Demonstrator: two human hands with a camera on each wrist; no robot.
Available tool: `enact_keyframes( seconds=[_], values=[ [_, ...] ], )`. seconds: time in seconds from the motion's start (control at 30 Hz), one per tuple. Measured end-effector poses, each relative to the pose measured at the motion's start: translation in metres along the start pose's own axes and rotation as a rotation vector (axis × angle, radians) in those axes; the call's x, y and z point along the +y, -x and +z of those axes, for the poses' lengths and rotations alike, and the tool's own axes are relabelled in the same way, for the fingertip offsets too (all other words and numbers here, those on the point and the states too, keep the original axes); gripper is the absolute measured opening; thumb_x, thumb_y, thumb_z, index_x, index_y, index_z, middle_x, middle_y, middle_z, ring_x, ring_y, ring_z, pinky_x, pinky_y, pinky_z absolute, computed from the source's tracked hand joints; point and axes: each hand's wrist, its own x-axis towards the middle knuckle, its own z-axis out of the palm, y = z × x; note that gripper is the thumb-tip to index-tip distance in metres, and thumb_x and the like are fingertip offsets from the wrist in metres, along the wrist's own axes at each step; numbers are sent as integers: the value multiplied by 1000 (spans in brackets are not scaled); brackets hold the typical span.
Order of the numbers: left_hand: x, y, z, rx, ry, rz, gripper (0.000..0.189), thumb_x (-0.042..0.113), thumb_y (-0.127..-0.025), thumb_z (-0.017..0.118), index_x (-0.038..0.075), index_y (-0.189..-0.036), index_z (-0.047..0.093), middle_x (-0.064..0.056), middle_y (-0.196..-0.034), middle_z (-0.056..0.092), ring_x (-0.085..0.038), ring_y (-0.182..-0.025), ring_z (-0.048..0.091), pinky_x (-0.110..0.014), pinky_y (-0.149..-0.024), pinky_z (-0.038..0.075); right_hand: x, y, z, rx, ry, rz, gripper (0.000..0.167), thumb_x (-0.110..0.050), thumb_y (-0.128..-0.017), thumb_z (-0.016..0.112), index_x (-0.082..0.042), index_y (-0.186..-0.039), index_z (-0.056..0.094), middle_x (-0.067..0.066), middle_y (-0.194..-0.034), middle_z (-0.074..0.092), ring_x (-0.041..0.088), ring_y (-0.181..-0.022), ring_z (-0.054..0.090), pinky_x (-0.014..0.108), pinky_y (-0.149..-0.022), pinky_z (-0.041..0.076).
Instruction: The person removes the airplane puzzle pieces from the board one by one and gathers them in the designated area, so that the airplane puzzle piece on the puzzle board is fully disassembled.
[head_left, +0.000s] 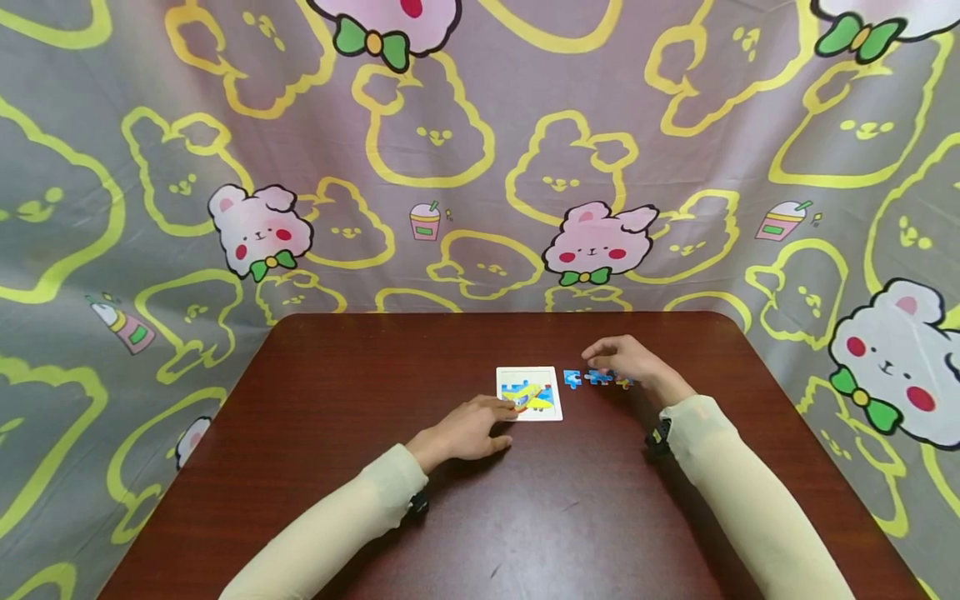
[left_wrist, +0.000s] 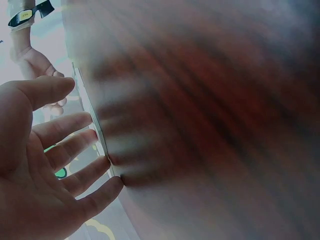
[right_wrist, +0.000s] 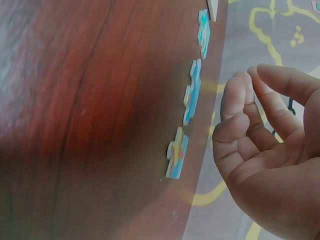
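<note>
A square puzzle board [head_left: 558, 404] with a white border and a yellow-and-blue picture lies on the table. My left hand [head_left: 467, 429] rests its outstretched fingertips on the board's left side; in the left wrist view its fingers [left_wrist: 80, 150] meet the board's thin edge. Right of the board, a row holds a blue puzzle piece [head_left: 572, 379], a middle puzzle piece [head_left: 597, 377] and a yellow-and-blue puzzle piece [right_wrist: 177, 154]. My right hand [head_left: 630, 358] hovers just above and behind this row, fingers loosely bent, thumb near the fingertips, with nothing visible between them.
The dark brown wooden table [head_left: 337, 375] has rounded far corners. A grey curtain [head_left: 480, 208] with yellow outlines and cartoon bears hangs behind it and along both sides. Each wrist carries a black strapped device, such as the right wrist device [head_left: 660, 437].
</note>
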Motion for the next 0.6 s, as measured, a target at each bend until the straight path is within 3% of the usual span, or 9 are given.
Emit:
enact_keyframes(
  seconds=[0.1,0.3,0.6],
  values=[
    [0,0,0,-5,-1,-7,48,32,-96,62,13,-140,60,-4,-151,52,-28,-142,45,-46,-116,40,-3,-2,4,-9,1,11,27,-17,-98,63,-3,-121,68,19,-92,69,24,-73,57,31,-57,48],
    [1,0,0,-8,9,-13,48,32,-96,62,12,-140,59,-5,-151,52,-29,-142,45,-47,-116,40,-12,-4,13,-33,4,-1,28,-18,-98,63,-4,-121,69,19,-103,71,25,-82,63,32,-58,49],
    [1,0,0,-3,0,-7,48,32,-96,63,12,-139,60,-5,-150,53,-29,-142,46,-46,-115,40,-24,-10,31,-57,-14,-12,25,-18,-96,65,-6,-117,70,18,-95,71,26,-74,59,32,-56,46]
  ],
)
